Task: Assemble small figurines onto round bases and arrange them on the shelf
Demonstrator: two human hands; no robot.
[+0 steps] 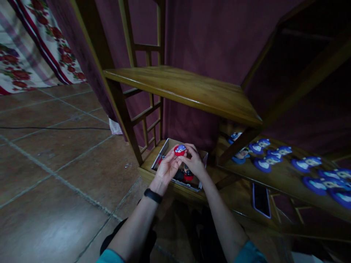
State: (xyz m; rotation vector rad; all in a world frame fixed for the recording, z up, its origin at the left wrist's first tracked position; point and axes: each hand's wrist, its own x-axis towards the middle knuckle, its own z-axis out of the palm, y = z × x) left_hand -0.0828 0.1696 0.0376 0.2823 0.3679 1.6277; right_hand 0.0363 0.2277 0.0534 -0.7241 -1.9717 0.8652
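Between my two hands, over an open box, is a small figurine (180, 149) with a purple-and-white top and a round red base. My left hand (169, 165) holds it from the left, palm up, a dark band round the wrist. From the right, the fingers of my right hand (195, 160) close on its edge. Below them the white-walled box (162, 153) stands on the low shelf. Inside lies a dark figurine with a red base (188, 173); my hands cover part of the contents.
A wooden shelf board (181, 86) juts out above the box. To the right, several purple figurines (267, 162) stand on another shelf, with a phone (261, 199) lying below them. A dark cable (55, 128) crosses the tiled floor at left.
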